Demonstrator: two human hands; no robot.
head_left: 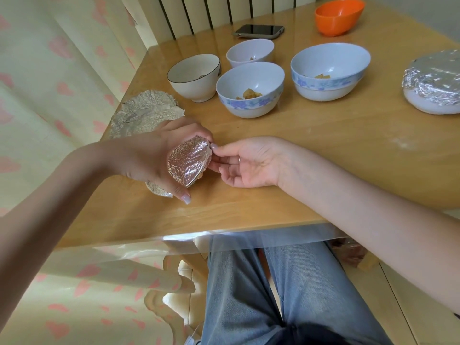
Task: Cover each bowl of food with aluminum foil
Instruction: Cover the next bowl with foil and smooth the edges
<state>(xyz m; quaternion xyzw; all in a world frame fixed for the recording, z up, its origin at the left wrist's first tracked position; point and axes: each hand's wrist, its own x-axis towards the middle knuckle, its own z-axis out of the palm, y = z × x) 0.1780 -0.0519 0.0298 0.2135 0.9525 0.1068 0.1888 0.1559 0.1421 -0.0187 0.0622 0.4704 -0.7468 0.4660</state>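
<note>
Foil stack (146, 112): we see crumpled sheets lying flat at the table's (323, 155) left corner
Left hand (151, 155): our fingers curl round the foil piece (188, 163), held just above the table
Foil piece: tilted, shiny face toward us, long axis running upper right to lower left
Right hand (245, 164): thumb and forefinger pinch its upper right edge
Open bowls (250, 89): four beyond, food inside
Covered bowl (434, 82): far right

left hand (154, 158) grips folded foil (188, 164) | right hand (246, 163) fingertips (214, 146) pinch foil's edge | four open bowls (250, 89) beyond fingers | covered bowl (434, 82) far right of fingers
</note>
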